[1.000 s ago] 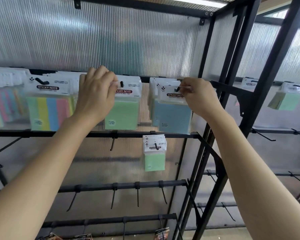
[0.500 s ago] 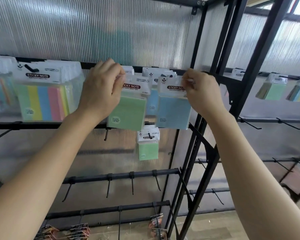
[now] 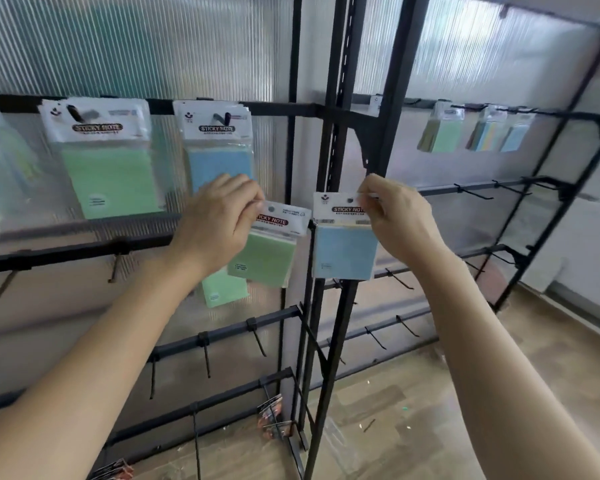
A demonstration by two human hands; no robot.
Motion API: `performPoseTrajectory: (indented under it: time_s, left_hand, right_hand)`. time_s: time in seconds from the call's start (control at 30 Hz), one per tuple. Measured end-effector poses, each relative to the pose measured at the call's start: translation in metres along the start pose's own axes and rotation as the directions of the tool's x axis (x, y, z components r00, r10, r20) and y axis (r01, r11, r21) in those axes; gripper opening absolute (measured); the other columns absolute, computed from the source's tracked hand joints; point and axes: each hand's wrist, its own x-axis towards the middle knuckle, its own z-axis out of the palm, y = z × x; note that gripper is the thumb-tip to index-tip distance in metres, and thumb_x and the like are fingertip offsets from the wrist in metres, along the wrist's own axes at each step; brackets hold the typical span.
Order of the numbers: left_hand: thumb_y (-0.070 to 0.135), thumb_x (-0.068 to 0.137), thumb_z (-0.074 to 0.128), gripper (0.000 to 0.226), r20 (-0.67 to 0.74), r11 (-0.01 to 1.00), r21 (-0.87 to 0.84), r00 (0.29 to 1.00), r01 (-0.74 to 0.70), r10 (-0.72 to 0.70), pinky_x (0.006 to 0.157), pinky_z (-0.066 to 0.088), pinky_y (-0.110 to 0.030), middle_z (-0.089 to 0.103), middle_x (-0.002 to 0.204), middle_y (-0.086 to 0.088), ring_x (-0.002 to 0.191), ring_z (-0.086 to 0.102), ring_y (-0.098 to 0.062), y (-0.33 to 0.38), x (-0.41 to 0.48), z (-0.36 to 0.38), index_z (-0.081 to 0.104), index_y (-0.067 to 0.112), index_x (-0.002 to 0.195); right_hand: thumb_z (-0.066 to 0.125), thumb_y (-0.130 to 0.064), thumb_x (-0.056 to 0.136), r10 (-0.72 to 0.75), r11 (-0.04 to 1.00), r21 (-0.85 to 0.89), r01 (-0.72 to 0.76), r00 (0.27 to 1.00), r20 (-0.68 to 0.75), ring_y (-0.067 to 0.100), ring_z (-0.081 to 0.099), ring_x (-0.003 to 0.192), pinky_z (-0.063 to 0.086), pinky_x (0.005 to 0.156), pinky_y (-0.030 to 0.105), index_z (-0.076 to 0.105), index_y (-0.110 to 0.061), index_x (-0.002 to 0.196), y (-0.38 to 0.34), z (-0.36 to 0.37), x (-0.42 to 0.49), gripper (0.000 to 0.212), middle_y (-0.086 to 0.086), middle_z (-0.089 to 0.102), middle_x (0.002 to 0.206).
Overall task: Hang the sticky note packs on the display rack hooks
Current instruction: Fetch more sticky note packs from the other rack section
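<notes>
My left hand [image 3: 219, 220] pinches the header of a green sticky note pack [image 3: 267, 251], held off the hooks in front of the black display rack [image 3: 340, 140]. In my right hand [image 3: 399, 216] a blue sticky note pack [image 3: 343, 247] hangs by its top corner, right in front of the rack's upright post. Stacks of green packs [image 3: 108, 161] and blue packs [image 3: 219, 147] hang on top-row hooks to the left. Another green pack [image 3: 222, 289] hangs lower, partly behind my left hand.
Several bare hooks [image 3: 205, 348] stick out from the lower bars on the left panel. The right panel carries more packs [image 3: 478, 129] on its top bar and bare hooks [image 3: 471, 192] below. Small packets [image 3: 272, 415] hang near the wooden floor.
Both hands have come down and right from the top row, each carrying a pack away from its hook. The view has swung right toward the rack's corner post.
</notes>
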Motion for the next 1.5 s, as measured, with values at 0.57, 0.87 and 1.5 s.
performPoseTrajectory:
  time_s: [0.57, 0.87, 1.5]
  left_hand:
    - [0.026, 0.088, 0.035, 0.024, 0.098, 0.981, -0.107, 0.98, -0.164, 0.174, 0.067, 0.029, -0.029, 0.049, 0.077, 0.006, 0.073, 0.036, -0.011, 0.111, 0.09, 0.155, 0.052, 0.012, 0.079]
    - [0.028, 0.087, 0.033, 0.024, 0.098, 0.986, -0.111, 0.986, -0.123, 0.134, 0.066, 0.03, -0.031, 0.047, 0.076, 0.005, 0.072, 0.038, -0.015, 0.164, 0.14, 0.246, 0.05, 0.013, 0.078]
    - [0.017, 0.087, 0.044, 0.016, 0.053, 0.996, -0.091, 0.999, 0.008, -0.003, 0.065, 0.023, -0.028, 0.051, 0.075, 0.003, 0.073, 0.039, -0.015, 0.166, 0.256, 0.365, 0.053, 0.008, 0.077]
  right_hand:
    - [0.046, -0.013, 0.093, 0.202, 0.963, -0.181, -0.199, 0.979, 0.002, 0.021, 0.048, 0.09, 0.024, 0.063, 0.03, 0.055, -0.01, 0.092, 0.18, -0.072, -0.027, 0.009, -0.009, 0.048, 0.081]
    - [0.046, -0.014, 0.094, 0.206, 0.959, -0.205, -0.196, 0.978, 0.029, 0.023, 0.049, 0.09, 0.027, 0.065, 0.031, 0.054, -0.009, 0.093, 0.287, -0.097, -0.034, 0.01, -0.008, 0.047, 0.082]
    - [0.044, -0.017, 0.095, 0.19, 0.974, -0.129, -0.185, 0.982, 0.024, 0.011, 0.035, 0.079, 0.02, 0.062, 0.03, 0.05, -0.014, 0.089, 0.445, -0.069, 0.057, 0.009, -0.01, 0.046, 0.082]
